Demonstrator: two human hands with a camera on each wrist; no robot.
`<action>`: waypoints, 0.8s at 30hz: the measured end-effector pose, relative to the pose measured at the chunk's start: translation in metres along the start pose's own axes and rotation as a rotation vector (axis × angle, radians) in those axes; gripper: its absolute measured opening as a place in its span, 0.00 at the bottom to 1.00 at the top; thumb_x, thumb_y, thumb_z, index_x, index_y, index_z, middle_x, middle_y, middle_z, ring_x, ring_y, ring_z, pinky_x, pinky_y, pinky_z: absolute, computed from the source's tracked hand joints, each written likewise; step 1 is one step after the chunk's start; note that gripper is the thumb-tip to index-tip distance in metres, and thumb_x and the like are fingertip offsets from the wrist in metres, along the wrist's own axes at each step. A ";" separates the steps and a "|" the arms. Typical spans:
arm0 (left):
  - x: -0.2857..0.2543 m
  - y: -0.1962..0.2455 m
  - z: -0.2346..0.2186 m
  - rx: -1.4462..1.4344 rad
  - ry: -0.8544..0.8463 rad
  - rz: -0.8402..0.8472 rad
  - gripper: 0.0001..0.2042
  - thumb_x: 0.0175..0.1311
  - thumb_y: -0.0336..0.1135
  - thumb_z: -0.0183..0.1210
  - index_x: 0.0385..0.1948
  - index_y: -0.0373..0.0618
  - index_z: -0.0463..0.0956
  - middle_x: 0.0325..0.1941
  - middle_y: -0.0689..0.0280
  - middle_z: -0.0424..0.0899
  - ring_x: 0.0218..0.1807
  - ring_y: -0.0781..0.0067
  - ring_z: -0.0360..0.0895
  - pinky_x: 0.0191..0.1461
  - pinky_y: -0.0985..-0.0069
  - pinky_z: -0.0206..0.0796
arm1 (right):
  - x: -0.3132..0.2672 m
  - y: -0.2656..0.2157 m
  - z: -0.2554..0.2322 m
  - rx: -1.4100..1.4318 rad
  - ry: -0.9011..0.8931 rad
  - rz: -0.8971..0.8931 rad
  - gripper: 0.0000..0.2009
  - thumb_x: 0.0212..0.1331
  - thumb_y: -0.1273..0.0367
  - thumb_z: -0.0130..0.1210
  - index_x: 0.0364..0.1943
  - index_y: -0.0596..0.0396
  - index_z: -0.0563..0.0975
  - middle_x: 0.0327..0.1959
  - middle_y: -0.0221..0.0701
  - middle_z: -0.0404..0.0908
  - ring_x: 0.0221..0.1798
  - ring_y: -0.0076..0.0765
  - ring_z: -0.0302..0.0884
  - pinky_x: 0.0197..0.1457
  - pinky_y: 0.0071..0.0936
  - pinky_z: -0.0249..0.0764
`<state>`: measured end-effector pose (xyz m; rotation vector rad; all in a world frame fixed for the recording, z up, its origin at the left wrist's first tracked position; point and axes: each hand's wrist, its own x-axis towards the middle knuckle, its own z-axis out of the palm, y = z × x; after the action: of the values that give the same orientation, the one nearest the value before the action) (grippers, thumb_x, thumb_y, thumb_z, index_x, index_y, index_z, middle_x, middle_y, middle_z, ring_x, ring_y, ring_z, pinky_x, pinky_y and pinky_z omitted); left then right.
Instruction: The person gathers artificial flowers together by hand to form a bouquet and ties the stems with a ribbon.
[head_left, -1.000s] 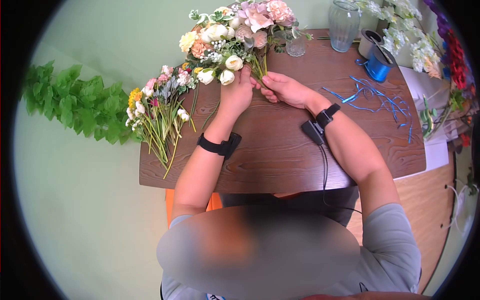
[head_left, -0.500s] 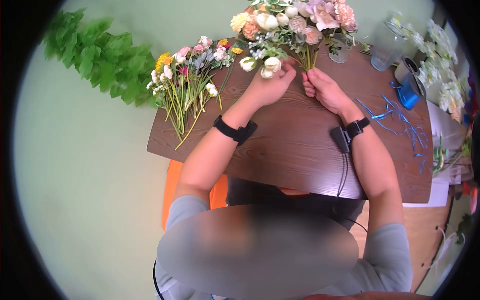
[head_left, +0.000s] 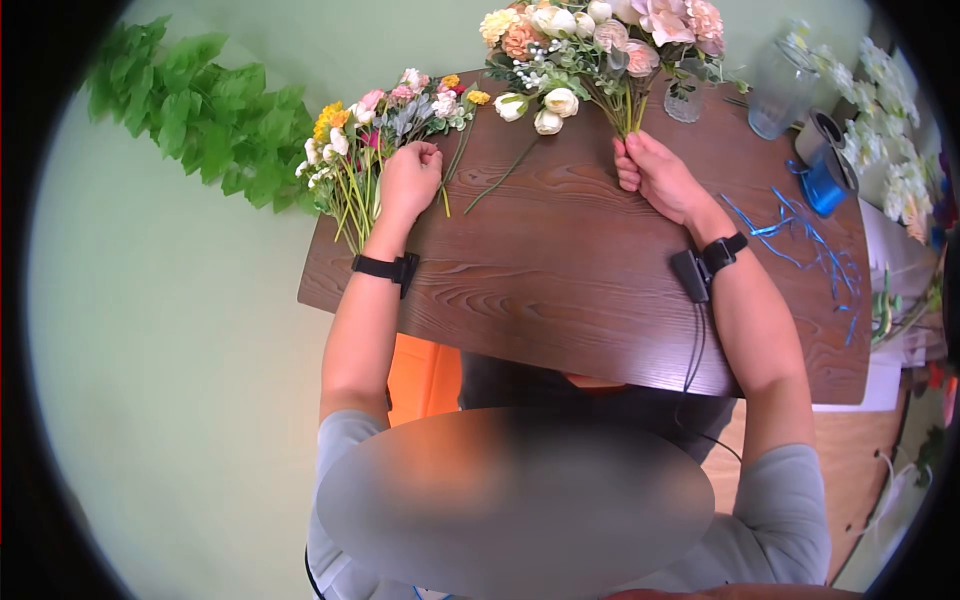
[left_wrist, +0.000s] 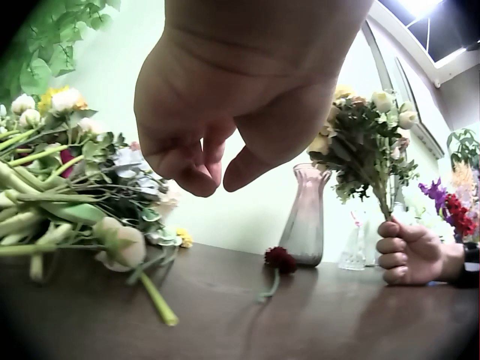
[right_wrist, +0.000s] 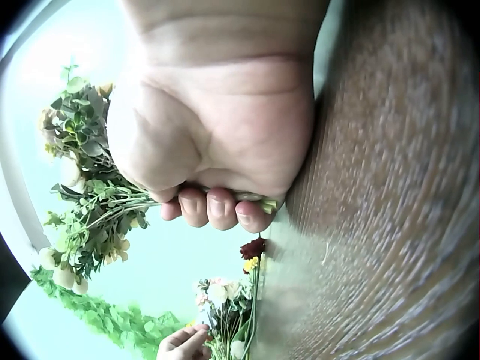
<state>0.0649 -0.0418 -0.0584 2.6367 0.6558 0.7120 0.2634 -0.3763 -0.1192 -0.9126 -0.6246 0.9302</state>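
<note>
My right hand (head_left: 655, 172) grips the stems of a bouquet (head_left: 610, 40) of white, peach, pink and mauve flowers, held upright above the table. In the right wrist view the fingers (right_wrist: 220, 208) curl round the stems, whose cut ends poke out below. My left hand (head_left: 412, 178) is over a pile of loose flowers (head_left: 340, 132) at the table's left, white, pink and yellow ones. The left wrist view has a gap between thumb and loosely bent fingers, with nothing held. Near that hand a dark red flower (left_wrist: 280, 259) lies on the table.
A clear glass vase (head_left: 782, 95) and a small glass (head_left: 683, 102) stand at the back right. Beside them are a blue ribbon spool (head_left: 828, 182) and loose blue ribbon strands (head_left: 815, 240). Green leafy vines (head_left: 215, 120) hang at the left wall; white blossoms (head_left: 880, 110) edge the right.
The left hand has left the bouquet and moved left to the loose flowers. The right hand still holds the bouquet by its stems. The head view has shifted.
</note>
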 end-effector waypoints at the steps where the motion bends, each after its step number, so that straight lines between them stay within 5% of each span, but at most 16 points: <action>1: 0.000 -0.003 0.004 0.035 -0.041 -0.029 0.14 0.65 0.41 0.64 0.44 0.40 0.86 0.35 0.55 0.89 0.39 0.54 0.87 0.47 0.63 0.78 | 0.000 0.000 0.000 0.006 0.002 0.000 0.12 0.82 0.59 0.43 0.44 0.49 0.71 0.32 0.19 0.62 0.32 0.19 0.55 0.37 0.19 0.58; 5: -0.002 0.006 0.014 0.127 -0.177 -0.123 0.15 0.63 0.44 0.66 0.42 0.42 0.87 0.38 0.53 0.90 0.43 0.51 0.87 0.49 0.59 0.78 | -0.002 -0.001 0.003 0.021 0.016 -0.004 0.11 0.82 0.60 0.43 0.44 0.50 0.71 0.32 0.19 0.62 0.32 0.19 0.55 0.37 0.19 0.58; 15: -0.001 0.003 0.035 0.266 -0.189 -0.141 0.12 0.61 0.40 0.66 0.39 0.43 0.87 0.42 0.51 0.89 0.47 0.47 0.86 0.52 0.56 0.78 | -0.004 -0.004 0.004 0.019 -0.007 0.003 0.12 0.83 0.59 0.42 0.45 0.49 0.71 0.31 0.18 0.62 0.32 0.18 0.55 0.37 0.19 0.58; 18: -0.005 0.014 0.033 0.263 -0.115 -0.055 0.13 0.61 0.42 0.67 0.38 0.42 0.87 0.39 0.52 0.89 0.46 0.49 0.87 0.50 0.58 0.78 | -0.004 -0.004 0.004 0.019 -0.006 0.010 0.11 0.83 0.59 0.42 0.45 0.49 0.71 0.31 0.18 0.62 0.32 0.18 0.55 0.37 0.19 0.58; 20: -0.012 0.033 0.033 0.045 -0.242 -0.010 0.14 0.63 0.44 0.67 0.38 0.42 0.86 0.32 0.58 0.88 0.36 0.59 0.86 0.43 0.65 0.77 | -0.003 -0.003 0.004 0.024 -0.003 0.014 0.11 0.83 0.59 0.42 0.45 0.49 0.71 0.31 0.18 0.62 0.32 0.18 0.55 0.36 0.19 0.58; 24: -0.021 0.054 0.035 -0.057 -0.421 -0.006 0.15 0.62 0.45 0.69 0.37 0.41 0.86 0.30 0.60 0.87 0.34 0.64 0.85 0.40 0.69 0.75 | -0.002 -0.003 0.002 0.019 -0.007 0.015 0.11 0.83 0.59 0.42 0.45 0.49 0.71 0.31 0.18 0.61 0.31 0.18 0.54 0.36 0.18 0.57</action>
<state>0.0859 -0.1051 -0.0721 2.6089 0.5098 0.1565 0.2616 -0.3781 -0.1157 -0.8988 -0.6150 0.9521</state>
